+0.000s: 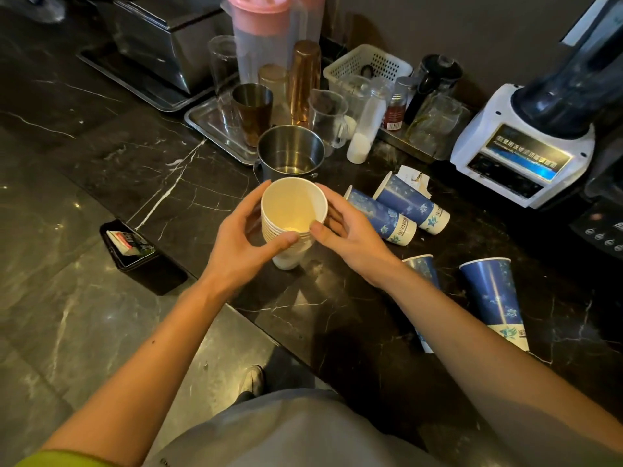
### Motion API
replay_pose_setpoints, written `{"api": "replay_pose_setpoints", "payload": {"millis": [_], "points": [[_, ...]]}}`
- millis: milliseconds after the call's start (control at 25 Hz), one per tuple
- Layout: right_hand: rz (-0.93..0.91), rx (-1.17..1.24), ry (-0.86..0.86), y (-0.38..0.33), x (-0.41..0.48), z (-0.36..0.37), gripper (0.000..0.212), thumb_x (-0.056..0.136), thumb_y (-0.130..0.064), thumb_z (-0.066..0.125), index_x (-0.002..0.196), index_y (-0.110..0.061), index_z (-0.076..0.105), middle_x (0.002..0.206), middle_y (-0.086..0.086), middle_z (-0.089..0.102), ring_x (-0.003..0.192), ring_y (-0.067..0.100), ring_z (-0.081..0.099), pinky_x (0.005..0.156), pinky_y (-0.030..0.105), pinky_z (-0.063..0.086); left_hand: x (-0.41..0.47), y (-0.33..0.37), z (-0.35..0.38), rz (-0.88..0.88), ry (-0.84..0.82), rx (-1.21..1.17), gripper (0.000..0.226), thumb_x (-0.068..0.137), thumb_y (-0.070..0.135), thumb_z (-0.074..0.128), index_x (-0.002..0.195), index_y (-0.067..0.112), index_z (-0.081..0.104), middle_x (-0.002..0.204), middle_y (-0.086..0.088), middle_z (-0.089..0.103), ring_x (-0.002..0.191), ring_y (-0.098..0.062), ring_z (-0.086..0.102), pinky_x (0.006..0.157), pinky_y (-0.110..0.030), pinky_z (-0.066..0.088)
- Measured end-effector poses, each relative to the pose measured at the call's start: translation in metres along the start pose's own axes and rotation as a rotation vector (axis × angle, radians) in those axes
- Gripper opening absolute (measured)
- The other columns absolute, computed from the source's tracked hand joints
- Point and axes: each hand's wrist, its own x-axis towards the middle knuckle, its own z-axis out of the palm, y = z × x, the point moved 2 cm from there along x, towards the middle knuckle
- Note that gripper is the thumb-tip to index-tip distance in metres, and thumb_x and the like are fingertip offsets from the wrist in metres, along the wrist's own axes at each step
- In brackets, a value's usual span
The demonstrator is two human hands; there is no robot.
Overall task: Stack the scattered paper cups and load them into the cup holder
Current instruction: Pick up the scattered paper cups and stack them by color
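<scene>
A stack of paper cups [293, 210] stands upright on the dark marble counter, white inside, with several rims nested. My left hand [246, 244] grips its left side and my right hand [347, 234] grips its right side. Two blue paper cups [381, 215] [411, 203] lie on their sides just right of my right hand. Another blue cup [494, 298] lies further right near the counter's front, and one more [423, 271] is partly hidden behind my right forearm. A steel cylindrical holder [291, 151] stands open directly behind the stack.
A steel tray [209, 129] with glasses, copper tumblers and a pink-lidded pitcher [259, 32] sits behind. A white basket [367, 65] and bottles are at back right, a blender [526, 143] at far right. A black box [129, 246] rests at the counter's left edge.
</scene>
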Motion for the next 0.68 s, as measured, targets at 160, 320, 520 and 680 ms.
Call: {"api": "replay_pose_setpoints", "payload": {"millis": [160,320,520,680], "points": [[0.002,-0.061,-0.025,0.001,0.018,0.015,0.067,0.095,-0.022,0.060,0.152,-0.021,0.025,0.151,0.000,0.038,0.138,0.015,0.038,0.108,0.028,0.042,0.003,-0.007,-0.011,-0.078,-0.013,-0.007,0.094,0.074,0.055,0.076,0.151,0.025,0.030,0.144,0.019,0.045,0.134,0.000,0.045,0.113,-0.037,0.041],[0.002,-0.083,-0.014,0.000,0.020,0.019,0.068,0.096,-0.029,0.056,0.154,-0.023,0.020,0.154,0.001,0.034,0.141,0.018,0.034,0.110,0.033,0.040,0.003,-0.009,-0.013,-0.127,-0.030,-0.010,0.113,0.063,0.077,0.068,0.154,0.028,0.023,0.156,0.008,0.036,0.141,-0.008,0.038,0.117,-0.041,0.035],[0.078,-0.092,0.036,0.003,-0.001,0.002,0.066,0.097,-0.035,0.050,0.153,-0.028,0.017,0.159,-0.003,0.027,0.144,0.010,0.028,0.108,0.022,0.032,-0.009,0.025,-0.008,0.151,0.204,0.218,0.081,0.084,0.053,0.060,0.151,0.023,0.025,0.157,0.003,0.028,0.145,-0.011,0.031,0.118,-0.033,0.030],[0.067,-0.054,0.276,0.016,-0.036,-0.046,0.057,0.097,-0.026,0.055,0.149,-0.024,0.031,0.151,-0.003,0.042,0.136,0.004,0.039,0.111,0.024,0.035,-0.016,0.057,0.032,0.414,0.188,0.133,0.043,0.089,0.019,0.061,0.129,0.011,0.049,0.134,0.002,0.051,0.128,-0.016,0.050,0.106,-0.042,0.044]]}}
